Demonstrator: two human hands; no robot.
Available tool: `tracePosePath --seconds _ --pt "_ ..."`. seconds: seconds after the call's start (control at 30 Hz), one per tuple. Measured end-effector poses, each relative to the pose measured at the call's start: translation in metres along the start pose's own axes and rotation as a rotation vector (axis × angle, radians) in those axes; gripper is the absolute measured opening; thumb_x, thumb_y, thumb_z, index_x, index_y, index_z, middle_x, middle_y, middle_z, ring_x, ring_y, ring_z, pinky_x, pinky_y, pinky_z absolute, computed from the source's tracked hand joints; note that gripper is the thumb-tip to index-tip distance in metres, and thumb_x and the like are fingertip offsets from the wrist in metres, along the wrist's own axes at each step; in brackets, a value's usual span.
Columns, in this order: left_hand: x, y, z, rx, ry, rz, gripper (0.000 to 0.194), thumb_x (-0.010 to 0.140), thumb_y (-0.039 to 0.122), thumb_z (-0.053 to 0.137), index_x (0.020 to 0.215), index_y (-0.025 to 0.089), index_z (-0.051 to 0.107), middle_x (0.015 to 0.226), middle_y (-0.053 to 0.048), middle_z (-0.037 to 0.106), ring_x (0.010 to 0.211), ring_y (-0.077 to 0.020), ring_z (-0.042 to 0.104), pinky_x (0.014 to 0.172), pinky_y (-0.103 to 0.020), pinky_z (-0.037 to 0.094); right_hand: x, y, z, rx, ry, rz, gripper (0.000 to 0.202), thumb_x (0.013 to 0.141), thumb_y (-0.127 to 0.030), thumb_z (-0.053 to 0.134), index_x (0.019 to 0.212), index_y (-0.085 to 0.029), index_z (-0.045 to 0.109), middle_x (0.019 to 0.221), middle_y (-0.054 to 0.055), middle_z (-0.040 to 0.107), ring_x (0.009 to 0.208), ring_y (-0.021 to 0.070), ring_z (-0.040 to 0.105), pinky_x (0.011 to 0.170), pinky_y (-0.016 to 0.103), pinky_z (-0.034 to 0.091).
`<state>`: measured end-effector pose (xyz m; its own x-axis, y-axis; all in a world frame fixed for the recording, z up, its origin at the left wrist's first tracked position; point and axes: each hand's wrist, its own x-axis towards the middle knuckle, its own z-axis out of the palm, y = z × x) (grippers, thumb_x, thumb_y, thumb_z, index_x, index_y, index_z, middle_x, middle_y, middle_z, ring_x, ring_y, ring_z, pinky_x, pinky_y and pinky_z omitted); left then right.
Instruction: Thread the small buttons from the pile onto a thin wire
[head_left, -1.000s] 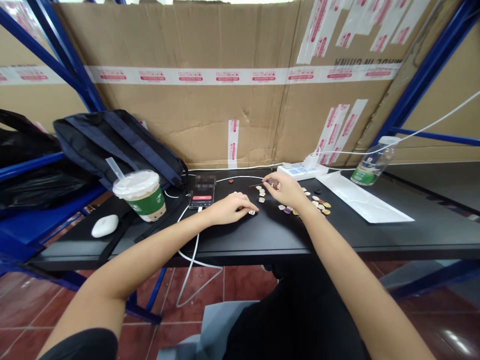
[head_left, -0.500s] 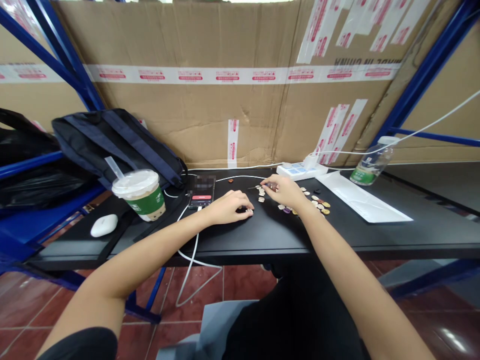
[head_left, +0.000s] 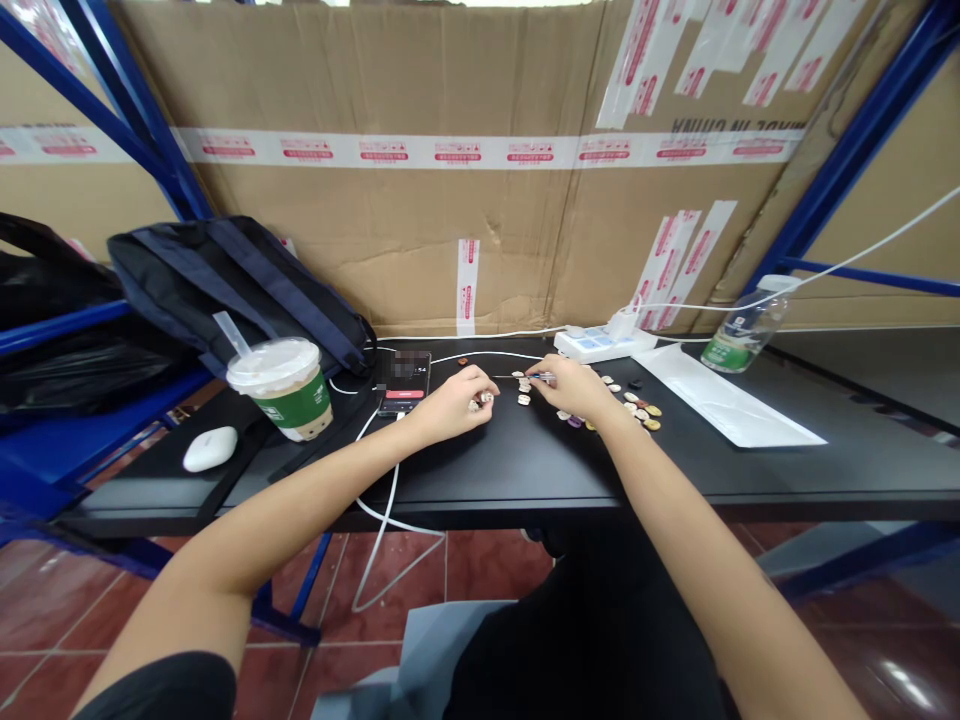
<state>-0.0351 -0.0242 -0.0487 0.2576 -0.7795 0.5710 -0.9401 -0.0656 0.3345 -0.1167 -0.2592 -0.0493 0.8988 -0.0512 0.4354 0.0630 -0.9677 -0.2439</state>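
My left hand (head_left: 459,402) is raised a little over the black tabletop, with its fingers pinched around a small pale button-like piece (head_left: 487,398). A second pale bit shows by its palm. My right hand (head_left: 576,388) grips a thin pointed tool (head_left: 543,377) with a bluish handle. Its fine shaft points left toward the left hand; whether the tip touches the piece I cannot tell. Below the tool lie a few loose pale button-like pieces (head_left: 523,399). To the right of and partly behind the right wrist spreads a pile of similar pieces (head_left: 640,411) in white, yellow, purple and brown.
A phone (head_left: 406,382) on a white cable, a lidded drink cup (head_left: 289,390) and a white earbud case (head_left: 210,449) are on the left, before a backpack (head_left: 247,290). Rightward are a power strip (head_left: 596,342), a white packet (head_left: 731,400) and a tilted bottle (head_left: 742,330).
My left hand has lifted off the tabletop and shifted slightly left, with the pale piece in its fingers. My right hand has lowered slightly, and its tool now lies more level.
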Motion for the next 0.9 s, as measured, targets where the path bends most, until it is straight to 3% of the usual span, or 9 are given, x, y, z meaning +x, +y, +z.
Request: tracePosePath --seconds 0.17,0.37,0.6,0.77,0.9 --pt "0.0 -0.008 0.002 -0.023 0.031 -0.096 0.012 0.085 0.01 0.061 0.093 0.016 0.068 0.094 -0.005 0.063 0.084 -0.0146 0.063 0.082 -0.03 0.055 -0.002 -0.006 -0.005 -0.002 0.011 0.054 0.023 0.093 -0.027 0.054 0.108 -0.023 0.071 0.108 0.006 0.073 0.088 0.0224 0.067 0.073 0.032 0.044" --pt "0.0 -0.012 0.0 0.042 0.015 -0.203 0.022 0.084 0.007 0.061 0.103 0.014 0.069 0.097 -0.007 0.067 0.082 -0.0156 0.066 0.083 -0.032 0.056 -0.003 -0.009 -0.008 0.014 0.111 0.108 0.022 0.093 -0.026 0.05 0.108 -0.024 0.066 0.104 0.004 0.073 0.084 0.0212 0.064 0.063 0.03 0.033" --pt "0.001 -0.016 0.002 0.094 0.059 -0.308 0.036 0.081 0.004 0.059 0.115 0.011 0.063 0.104 -0.009 0.07 0.08 -0.016 0.068 0.083 -0.033 0.058 -0.002 -0.011 -0.011 0.13 0.175 0.054 0.013 0.086 -0.029 0.056 0.088 -0.022 0.067 0.075 0.001 0.065 0.069 0.0166 0.056 0.062 0.028 0.033" --pt "0.0 -0.016 0.002 0.089 0.051 -0.295 0.035 0.082 0.005 0.06 0.116 0.012 0.063 0.105 -0.009 0.071 0.081 -0.0163 0.068 0.083 -0.033 0.058 -0.004 -0.014 -0.012 0.207 0.112 -0.041 0.014 0.084 -0.032 0.06 0.083 -0.02 0.067 0.063 -0.002 0.058 0.059 0.0136 0.051 0.059 0.028 0.032" --pt "0.001 -0.015 0.002 0.082 0.035 -0.261 0.032 0.082 0.005 0.06 0.113 0.012 0.064 0.105 -0.01 0.07 0.083 -0.0168 0.068 0.083 -0.033 0.058 -0.004 -0.013 -0.01 0.252 0.049 -0.054 0.016 0.083 -0.034 0.062 0.086 -0.02 0.07 0.064 -0.001 0.061 0.059 0.0133 0.051 0.058 0.027 0.033"
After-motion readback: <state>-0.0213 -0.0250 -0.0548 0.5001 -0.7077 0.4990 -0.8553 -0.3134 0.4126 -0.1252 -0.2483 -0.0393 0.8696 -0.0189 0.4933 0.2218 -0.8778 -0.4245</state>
